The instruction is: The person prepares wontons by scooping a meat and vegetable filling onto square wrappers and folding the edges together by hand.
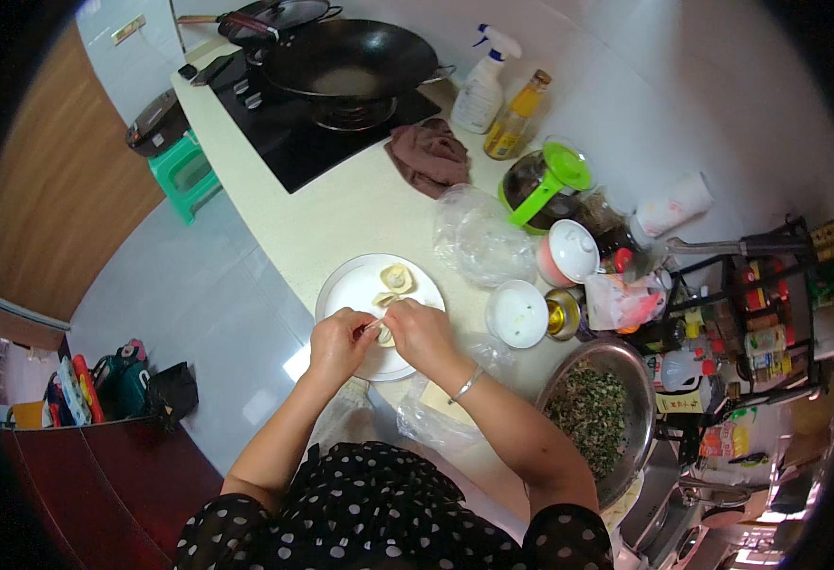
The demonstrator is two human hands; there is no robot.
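Note:
Over a white plate (pixel 342 286), my left hand (pixel 342 342) and my right hand (pixel 419 335) meet and pinch a small dumpling wrapper (pixel 375 323) between their fingertips. Folded dumplings (pixel 397 278) lie on the plate just beyond my fingers, and another shows partly below them. A steel bowl (pixel 650 427) of chopped green filling (pixel 588 413) stands to the right of my right forearm. Under that forearm, a stack of pale wrappers (pixel 445 405) lies in clear plastic. A small white bowl (pixel 517 314) is right of the plate.
A wok (pixel 352 60) sits on the black hob (pixel 281 135) at the far end. Along the wall stand a spray bottle (pixel 479 92), an oil-coloured bottle (pixel 516 117), a green-lidded jug (pixel 548 182) and a lidded pot (pixel 570 253). A brown cloth (pixel 431 157) and plastic bag (pixel 484 235) lie nearby.

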